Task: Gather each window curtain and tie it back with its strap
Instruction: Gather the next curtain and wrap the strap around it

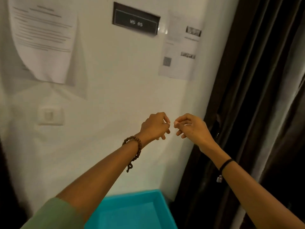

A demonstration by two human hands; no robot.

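A dark brown curtain (257, 90) hangs in folds along the right side, next to a white wall (115, 90). My left hand (154, 127) and my right hand (191, 128) are raised in front of the wall, just left of the curtain's edge. Their fingertips nearly meet. Thumb and forefinger are pinched together on each hand, the other fingers curled, and I see nothing between them. No strap shows clearly; a dark bunched patch (216, 124) sits at the curtain's edge behind my right hand.
A turquoise tray (158, 195) lies below my arms against the wall. Printed sheets (44, 38) (181, 47), a dark sign reading "WS 05" (136, 19) and a wall switch (50, 115) are on the wall.
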